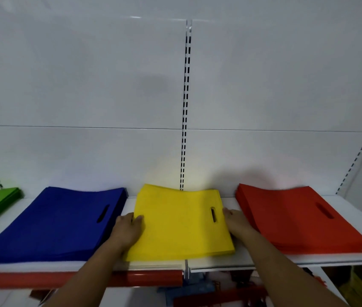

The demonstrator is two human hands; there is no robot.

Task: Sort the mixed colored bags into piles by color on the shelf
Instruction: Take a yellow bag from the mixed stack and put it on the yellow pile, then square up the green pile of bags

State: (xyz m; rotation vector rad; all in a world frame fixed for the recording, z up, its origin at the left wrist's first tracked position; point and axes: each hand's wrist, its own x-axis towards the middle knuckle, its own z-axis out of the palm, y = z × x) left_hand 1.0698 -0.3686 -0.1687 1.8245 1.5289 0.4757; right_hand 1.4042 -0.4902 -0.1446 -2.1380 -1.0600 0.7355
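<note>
White shelf holds the yellow pile dead ahead between blue pile and red pile, both hands equally near: left hand pinching its left edge, right hand pressing straight-fingered against the slotted right edge.

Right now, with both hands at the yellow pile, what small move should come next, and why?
Probably square the yellow pile and slide it back a little. The left hand holds its left edge, thumb on top, the right hand touches its right edge, and its front edge lies near the shelf front.
</note>
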